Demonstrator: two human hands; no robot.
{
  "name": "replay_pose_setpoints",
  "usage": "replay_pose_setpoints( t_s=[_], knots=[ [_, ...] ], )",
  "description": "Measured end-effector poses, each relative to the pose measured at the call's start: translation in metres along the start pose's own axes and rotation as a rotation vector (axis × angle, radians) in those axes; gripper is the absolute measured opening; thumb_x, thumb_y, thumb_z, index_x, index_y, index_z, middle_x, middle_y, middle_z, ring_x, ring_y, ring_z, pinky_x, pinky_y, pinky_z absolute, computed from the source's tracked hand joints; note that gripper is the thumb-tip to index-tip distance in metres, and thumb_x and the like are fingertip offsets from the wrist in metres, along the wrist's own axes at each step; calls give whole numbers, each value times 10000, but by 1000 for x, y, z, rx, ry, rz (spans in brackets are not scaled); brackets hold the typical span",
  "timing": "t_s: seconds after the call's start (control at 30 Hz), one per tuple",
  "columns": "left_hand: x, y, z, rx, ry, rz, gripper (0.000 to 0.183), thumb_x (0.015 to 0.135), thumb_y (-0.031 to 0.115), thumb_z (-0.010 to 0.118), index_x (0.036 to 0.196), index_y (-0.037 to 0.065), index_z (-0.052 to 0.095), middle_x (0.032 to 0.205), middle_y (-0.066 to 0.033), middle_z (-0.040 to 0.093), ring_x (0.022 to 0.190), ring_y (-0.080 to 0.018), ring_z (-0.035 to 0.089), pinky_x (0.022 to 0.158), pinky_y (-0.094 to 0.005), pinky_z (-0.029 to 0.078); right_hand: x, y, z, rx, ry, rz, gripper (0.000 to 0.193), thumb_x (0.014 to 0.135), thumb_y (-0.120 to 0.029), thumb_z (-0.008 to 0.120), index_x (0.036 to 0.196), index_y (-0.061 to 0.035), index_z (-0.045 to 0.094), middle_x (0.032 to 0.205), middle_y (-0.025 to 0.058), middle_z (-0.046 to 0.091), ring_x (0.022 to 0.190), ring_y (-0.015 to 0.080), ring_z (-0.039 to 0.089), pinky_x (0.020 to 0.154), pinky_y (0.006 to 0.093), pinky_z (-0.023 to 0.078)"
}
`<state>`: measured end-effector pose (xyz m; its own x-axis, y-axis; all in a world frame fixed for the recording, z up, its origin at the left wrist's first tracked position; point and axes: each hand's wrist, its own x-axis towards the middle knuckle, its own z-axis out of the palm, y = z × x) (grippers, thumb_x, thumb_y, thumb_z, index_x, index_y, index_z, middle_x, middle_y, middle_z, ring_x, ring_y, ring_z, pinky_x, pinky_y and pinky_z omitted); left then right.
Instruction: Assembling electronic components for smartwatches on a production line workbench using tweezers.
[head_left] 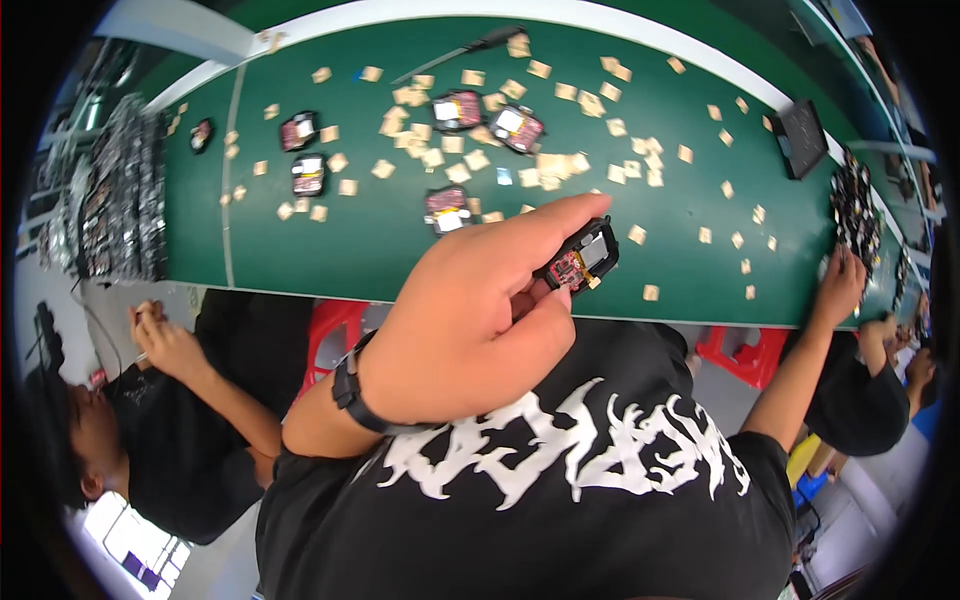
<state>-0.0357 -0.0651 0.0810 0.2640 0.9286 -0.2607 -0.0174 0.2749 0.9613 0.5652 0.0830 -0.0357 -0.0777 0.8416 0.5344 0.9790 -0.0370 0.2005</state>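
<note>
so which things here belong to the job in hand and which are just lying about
Likely the job:
open black device with red board, in the fingers of the left hand
similar open devices on the green table
dark pile by the right hand

Apparently lying about:
scattered tan squares
thin-shafted tool
black tray-like piece

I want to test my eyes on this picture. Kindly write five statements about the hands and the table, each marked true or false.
1. The left hand holds a black case. True.
2. Both hands hold this case together. False: the right hand is apart, beside a dark pile.
3. A screwdriver lies on the green table. True.
4. The wristband is white. False: the wristband is black.
5. Small pale squares are scattered there. True.
</note>
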Motion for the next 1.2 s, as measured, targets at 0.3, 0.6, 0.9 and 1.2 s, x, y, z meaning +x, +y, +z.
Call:
replay_pose_setpoints(
  t_s=[0.3,0.6,0.9,1.2],
  knots=[
    [-49,-69,-151,17,893,83,187,1010,118,546,1155,5,576,992,-94,708,615,-43,496,509,-188,396,-19,-10,-13,175,182,-140,272,933,-114,698,1204,-102,715,1061,116,672,915,258,654,781,369,521],
    [-69,-122,-238,1041,1044,-19,347,969,176,624,1240,-38,588,1023,-162,646,872,-265,632,770,-369,512,-20,-198,-112,640,196,-338,481,693,153,655,1127,-32,745,767,88,640,658,213,621,564,336,492],
    [29,-30,-34,37,219,223,488,1021,249,540,1443,8,490,1307,-155,600,968,-174,614,796,-292,499,-18,-288,-148,874,302,-664,407,622,-125,715,1027,-96,753,692,-21,461,508,99,449,411,254,352],
    [109,-46,33,-679,-313,-219,458,1005,93,540,1441,-5,443,1281,-187,605,903,-174,655,697,-248,549,-36,-293,-178,1319,-309,-48,377,866,23,665,1232,-61,638,791,37,579,664,129,588,585,262,477]
  ],
)
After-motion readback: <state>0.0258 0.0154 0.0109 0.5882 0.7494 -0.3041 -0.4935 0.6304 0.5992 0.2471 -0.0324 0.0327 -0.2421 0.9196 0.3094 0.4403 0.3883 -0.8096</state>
